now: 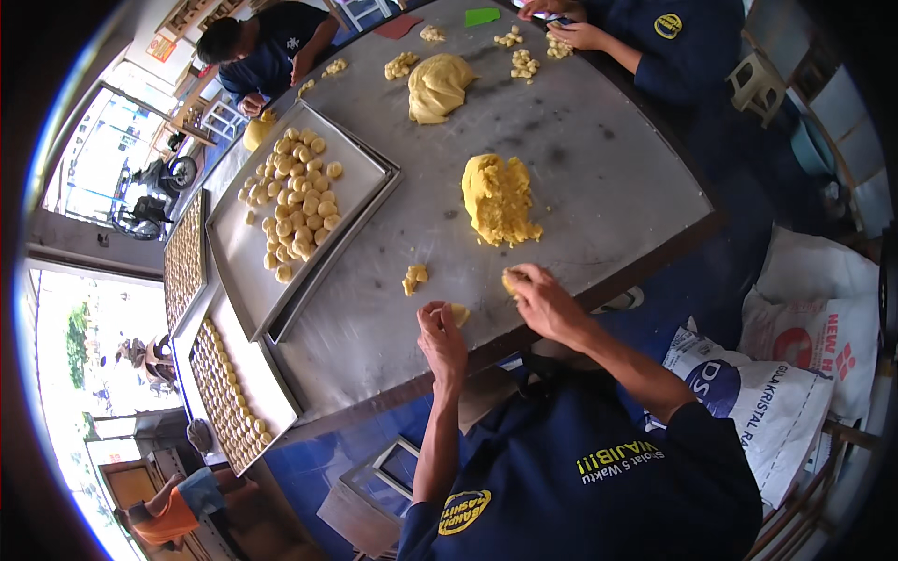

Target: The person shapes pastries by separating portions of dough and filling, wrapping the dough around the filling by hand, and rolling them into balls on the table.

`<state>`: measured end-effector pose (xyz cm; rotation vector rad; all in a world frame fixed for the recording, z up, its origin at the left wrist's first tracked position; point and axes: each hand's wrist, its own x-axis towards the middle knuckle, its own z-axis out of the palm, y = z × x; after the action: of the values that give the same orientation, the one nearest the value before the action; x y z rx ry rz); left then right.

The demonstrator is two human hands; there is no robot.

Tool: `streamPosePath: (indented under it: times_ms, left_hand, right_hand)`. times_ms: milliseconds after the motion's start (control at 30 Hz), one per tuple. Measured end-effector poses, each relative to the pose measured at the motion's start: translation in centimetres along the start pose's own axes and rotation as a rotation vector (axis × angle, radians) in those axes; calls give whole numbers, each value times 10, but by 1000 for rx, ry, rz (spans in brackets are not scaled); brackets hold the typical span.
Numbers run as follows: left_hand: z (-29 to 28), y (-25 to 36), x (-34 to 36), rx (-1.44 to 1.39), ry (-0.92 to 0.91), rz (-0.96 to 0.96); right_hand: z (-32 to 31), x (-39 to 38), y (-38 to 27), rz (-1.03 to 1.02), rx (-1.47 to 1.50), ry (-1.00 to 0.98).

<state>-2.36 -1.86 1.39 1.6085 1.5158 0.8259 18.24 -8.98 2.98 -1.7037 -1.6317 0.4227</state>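
Observation:
Over the near edge of the metal table [599, 234], my left hand [440, 341] is closed on a flat piece of pale dough [458, 315]. Slightly to its right, my right hand [547, 304] pinches a small lump of yellow filling [510, 282]. A large crumbly mound of the same yellow filling [496, 196] lies just beyond my right hand, untouched. Several small yellow pieces [414, 278] sit in a cluster beyond my left hand. Farther back rests a big smooth mass of pale dough [440, 89].
A metal tray [245, 299] of round dough balls [304, 201] stands left, stacked on another. Trays of balls in rows [224, 388] line the left edge. Two co-workers [271, 47] [655, 42] work across the table near small dough clusters [524, 64]. White sacks [748, 383] stand at right.

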Motion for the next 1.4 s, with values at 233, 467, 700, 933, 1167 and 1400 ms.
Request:
streamPosePath:
  times_ms: [233, 467, 700, 933, 1167, 1400]
  left_hand:
    - [17, 20, -16, -382, -145, 18]
    - [13, -13, 7, 120, -180, 307]
    - [22, -10, -1, 177, -107, 238]
    - [14, -14, -1, 17, -120, 214]
    - [7, -8, 1, -73, -301, 392]
    - [5, -5, 9, -450, -324, -2]
  right_hand:
    - [32, 8, -36, -3, 133, 60]
    - [36, 9, -49, -215, 138, -11]
    - [49, 3, -48, -66, 151, -10]
    - [26, 38, -40, 190, 417, -232]
    - [34, 44, -18, 26, 230, -333]
    - [-24, 117, 71, -43, -135, 296]
